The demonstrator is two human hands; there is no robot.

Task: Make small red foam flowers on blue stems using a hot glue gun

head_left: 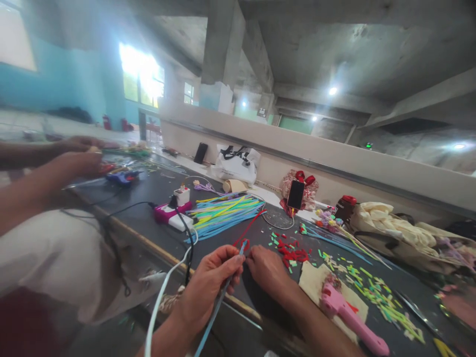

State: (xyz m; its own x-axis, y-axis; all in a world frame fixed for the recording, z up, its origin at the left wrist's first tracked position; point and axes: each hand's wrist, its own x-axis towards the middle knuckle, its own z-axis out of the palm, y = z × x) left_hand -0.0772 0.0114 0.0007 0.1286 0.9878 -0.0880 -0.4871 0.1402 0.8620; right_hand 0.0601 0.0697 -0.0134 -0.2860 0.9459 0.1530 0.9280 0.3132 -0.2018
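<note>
My left hand point(217, 277) pinches a blue fuzzy stem point(213, 320) close to its upper end, where a small red piece point(246, 244) shows at the tip. The stem hangs down toward the bottom edge. Just right of it, my right hand point(268, 267) is closed near the table edge, by the tip of the stem; whatever its fingers hold is hidden. A thin red stem point(250, 227) slants up behind both hands. Farther back lies a bundle of blue, green and yellow stems point(223, 213).
Red curled pieces point(293, 252) and green cut bits point(379, 292) lie to the right, with a pink glue gun point(351, 317) on a cloth and scissors point(418, 310). A power strip point(174, 215) with cables sits left. Another person's hands point(82, 156) work at far left.
</note>
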